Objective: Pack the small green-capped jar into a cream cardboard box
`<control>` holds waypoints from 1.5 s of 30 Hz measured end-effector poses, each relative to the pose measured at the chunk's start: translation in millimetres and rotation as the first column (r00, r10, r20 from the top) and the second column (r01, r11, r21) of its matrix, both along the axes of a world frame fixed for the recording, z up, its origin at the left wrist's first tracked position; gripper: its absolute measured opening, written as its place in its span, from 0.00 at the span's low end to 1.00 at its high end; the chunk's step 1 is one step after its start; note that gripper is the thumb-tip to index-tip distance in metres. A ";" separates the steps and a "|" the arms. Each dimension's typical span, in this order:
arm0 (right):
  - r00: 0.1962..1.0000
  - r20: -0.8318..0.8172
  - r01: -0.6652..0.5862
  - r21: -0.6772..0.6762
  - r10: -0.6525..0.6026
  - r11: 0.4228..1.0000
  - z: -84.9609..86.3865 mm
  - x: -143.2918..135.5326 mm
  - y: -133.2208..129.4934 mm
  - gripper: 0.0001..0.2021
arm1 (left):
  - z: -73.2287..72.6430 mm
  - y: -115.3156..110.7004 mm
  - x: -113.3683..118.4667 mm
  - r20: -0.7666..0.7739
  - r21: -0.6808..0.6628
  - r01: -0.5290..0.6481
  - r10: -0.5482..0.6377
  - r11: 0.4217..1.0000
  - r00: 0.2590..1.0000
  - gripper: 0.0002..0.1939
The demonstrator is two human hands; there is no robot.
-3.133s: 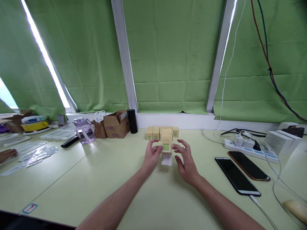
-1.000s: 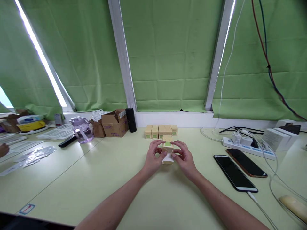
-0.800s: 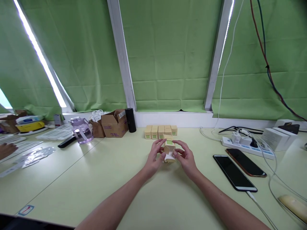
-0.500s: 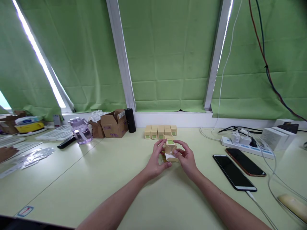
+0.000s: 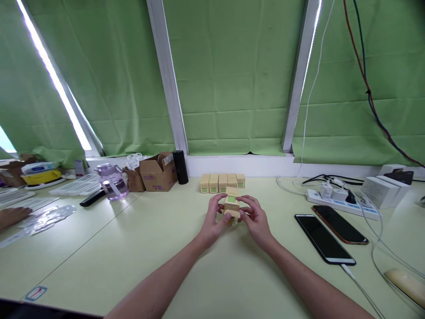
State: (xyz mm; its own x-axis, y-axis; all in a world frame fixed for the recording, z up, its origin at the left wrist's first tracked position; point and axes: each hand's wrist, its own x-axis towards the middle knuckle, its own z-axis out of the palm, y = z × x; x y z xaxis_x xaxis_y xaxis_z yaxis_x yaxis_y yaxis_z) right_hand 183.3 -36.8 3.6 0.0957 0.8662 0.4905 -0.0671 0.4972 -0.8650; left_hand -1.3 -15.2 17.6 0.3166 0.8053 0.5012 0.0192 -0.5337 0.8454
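Observation:
A small tan carton with a green label [image 5: 231,204] is held between both hands just above the pale green table [image 5: 139,248]. My left hand [image 5: 212,219] grips its left side, and my right hand [image 5: 254,219] grips its right side and lower end. Behind it, a row of several matching tan cartons [image 5: 222,182] stands near the window ledge. The carton's lower flap is hidden by my fingers.
Two phones [image 5: 323,239] lie to the right, beside a power strip [image 5: 341,201] with cables and white boxes [image 5: 381,191]. At the left stand a brown cardboard box [image 5: 157,172], a black cylinder [image 5: 181,166], a purple jug [image 5: 111,180] and plastic trays. Another person's hand [image 5: 11,216] rests at far left.
Both hands closed on the carton and lifted it off the table. The white flap that hung below it is no longer visible. The carton was turned between the fingers.

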 end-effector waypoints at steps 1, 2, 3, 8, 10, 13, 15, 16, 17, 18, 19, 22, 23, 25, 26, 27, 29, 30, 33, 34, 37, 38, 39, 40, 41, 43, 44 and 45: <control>1.000 -0.002 -0.009 0.010 0.009 1.000 0.0 -0.1 -0.6 0.17 | -0.4 0.6 -0.3 0.015 -0.016 0.002 -0.002 1.000 1.000 0.33; 1.000 -0.003 -0.016 0.016 0.016 1.000 0.1 -0.1 -1.1 0.17 | -0.8 1.2 -0.6 0.030 -0.032 0.005 -0.004 0.999 1.000 0.33; 1.000 -0.004 -0.023 0.019 0.023 1.000 0.1 0.0 -1.5 0.18 | -1.3 1.7 -0.8 0.044 -0.046 0.009 -0.007 0.999 0.999 0.33; 0.999 0.006 -0.052 0.028 0.052 0.998 -0.3 0.3 -2.2 0.18 | -2.7 2.5 -0.6 0.082 -0.080 0.007 -0.001 0.997 0.997 0.33; 0.998 0.012 -0.061 0.026 0.060 0.998 -0.5 0.2 -2.6 0.18 | -2.6 2.5 0.1 0.092 -0.089 0.005 0.003 0.996 0.996 0.33; 0.998 0.014 -0.060 0.028 0.060 0.998 -0.5 0.1 -3.5 0.19 | -2.3 2.8 1.0 0.105 -0.101 0.011 0.000 0.995 0.994 0.33; 0.998 0.013 -0.062 0.028 0.062 0.998 -0.1 0.1 -4.0 0.20 | -2.1 3.2 1.2 0.109 -0.111 0.015 -0.002 0.994 0.994 0.33; 0.998 0.015 -0.066 0.027 0.066 0.997 0.1 0.2 -4.2 0.20 | -2.1 3.4 1.2 0.110 -0.116 0.015 -0.002 0.993 0.994 0.32; 0.997 0.017 -0.070 0.027 0.070 0.997 0.4 0.2 -4.3 0.20 | -2.0 3.5 1.1 0.111 -0.120 0.013 0.000 0.993 0.994 0.32; 0.997 0.018 -0.073 0.026 0.073 0.997 0.6 0.4 -4.4 0.20 | -2.0 3.6 1.1 0.112 -0.122 0.011 0.003 0.992 0.994 0.32; 0.997 0.020 -0.075 0.026 0.075 0.997 0.8 0.5 -4.5 0.20 | -1.9 3.6 1.1 0.111 -0.123 0.009 0.005 0.992 0.994 0.32; 0.997 0.018 -0.080 0.029 0.079 0.996 0.9 0.8 -4.8 0.19 | -1.6 3.4 1.4 0.110 -0.123 0.005 0.008 0.992 0.994 0.31; 0.997 0.017 -0.081 0.029 0.081 0.996 0.7 0.8 -5.0 0.19 | -1.6 3.4 1.5 0.111 -0.121 0.004 0.010 0.993 0.994 0.31; 0.996 0.018 -0.083 0.028 0.082 0.996 0.3 0.8 -5.4 0.19 | -1.6 3.6 1.7 0.113 -0.116 -0.003 0.016 0.993 0.993 0.30; 0.997 0.018 -0.080 0.028 0.080 0.996 0.0 0.7 -5.5 0.19 | -1.7 3.8 1.8 0.112 -0.113 -0.008 0.021 0.994 0.993 0.30; 0.997 0.018 -0.079 0.027 0.078 0.997 -0.1 0.6 -5.6 0.19 | -1.8 4.0 1.9 0.110 -0.110 -0.014 0.026 0.994 0.994 0.29; 0.996 0.018 -0.083 0.024 0.082 0.996 -0.3 0.2 -5.7 0.20 | -2.0 4.5 2.2 0.106 -0.104 -0.024 0.035 0.994 0.994 0.29; 0.996 0.018 -0.084 0.021 0.084 0.996 -0.3 0.0 -5.6 0.20 | -2.1 4.6 2.4 0.104 -0.101 -0.027 0.037 0.995 0.994 0.29; 0.997 0.018 -0.075 0.012 0.075 0.997 0.2 -0.8 -5.5 0.20 | -1.7 4.5 3.1 0.105 -0.090 -0.037 0.047 0.995 0.993 0.29; 0.997 0.018 -0.070 0.009 0.069 0.998 0.4 -1.0 -5.5 0.20 | -1.4 4.4 3.3 0.106 -0.088 -0.041 0.050 0.995 0.993 0.29; 0.998 0.019 -0.058 0.006 0.058 0.998 1.2 -2.0 -5.8 0.20 | -0.6 3.7 3.4 0.103 -0.084 -0.048 0.057 0.995 0.993 0.29; 0.998 0.021 -0.054 0.005 0.054 0.999 1.3 -2.3 -5.9 0.20 | -0.6 3.5 3.2 0.100 -0.083 -0.049 0.057 0.995 0.993 0.29; 0.999 0.022 -0.048 0.005 0.048 0.999 1.4 -2.6 -5.9 0.19 | -0.6 3.4 3.0 0.096 -0.082 -0.049 0.057 0.995 0.994 0.29; 0.999 0.021 -0.043 0.005 0.043 0.999 1.5 -2.8 -5.8 0.19 | -0.8 3.3 2.8 0.093 -0.081 -0.051 0.058 0.995 0.994 0.29; 0.999 0.020 -0.039 0.007 0.039 0.999 1.4 -3.0 -5.6 0.19 | -1.1 3.3 2.7 0.089 -0.080 -0.052 0.060 0.995 0.994 0.29; 0.999 0.018 -0.036 0.010 0.035 0.999 1.3 -3.1 -5.0 0.20 | -1.7 3.3 2.6 0.085 -0.078 -0.060 0.066 0.995 0.994 0.29; 0.999 0.018 -0.034 0.011 0.034 0.999 1.2 -3.0 -4.6 0.20 | -2.0 3.4 2.6 0.083 -0.076 -0.064 0.070 0.995 0.994 0.28; 0.999 0.019 -0.032 0.010 0.031 0.999 1.1 -2.9 -4.2 0.20 | -2.2 3.5 2.7 0.082 -0.073 -0.068 0.074 0.995 0.994 0.28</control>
State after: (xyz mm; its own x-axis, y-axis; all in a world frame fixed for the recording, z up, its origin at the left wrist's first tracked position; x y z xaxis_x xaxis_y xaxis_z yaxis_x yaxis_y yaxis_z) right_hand 180.4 -41.0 4.7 0.0595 0.8633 0.5011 -0.0670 0.5043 -0.8609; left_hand 1.5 -11.7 15.4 0.2161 0.8584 0.4653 -0.0178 -0.4730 0.8809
